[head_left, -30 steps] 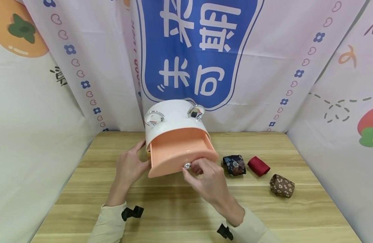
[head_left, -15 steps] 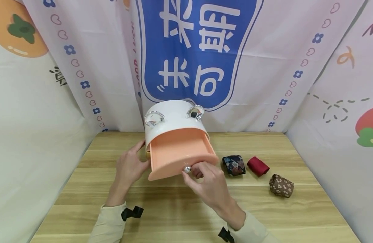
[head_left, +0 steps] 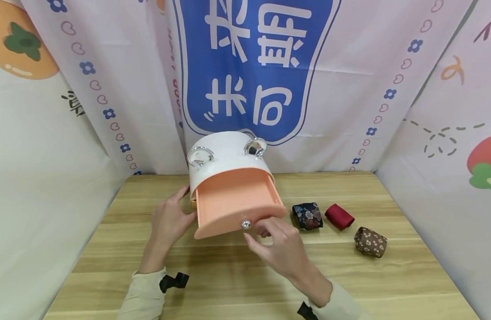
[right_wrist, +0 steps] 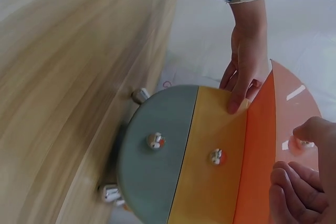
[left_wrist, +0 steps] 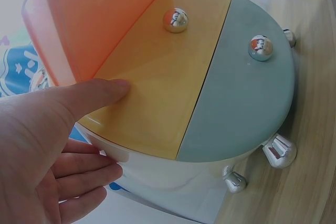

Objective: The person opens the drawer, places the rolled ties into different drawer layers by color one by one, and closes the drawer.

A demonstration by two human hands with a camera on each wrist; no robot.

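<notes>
A white, round-fronted drawer box stands on the table, its peach top drawer pulled out and bare inside. My left hand holds the box's left edge, thumb on the yellow drawer and the other fingers along the white side. My right hand is at the peach drawer's front, just right of its silver knob. Its thumb and index finger stand apart, with the knob free beyond them in the head view. Below the yellow front is a grey-green drawer, shut.
To the right of the box lie three rolled neckties: a dark floral one, a red one and a brown floral one. Two round chrome-rimmed eyes stick up from the box. A printed curtain hangs behind the wooden table.
The peach drawer has slid slightly farther out toward me. My right thumb and fingers have let go of its knob and spread. My left hand has stayed at the box.
</notes>
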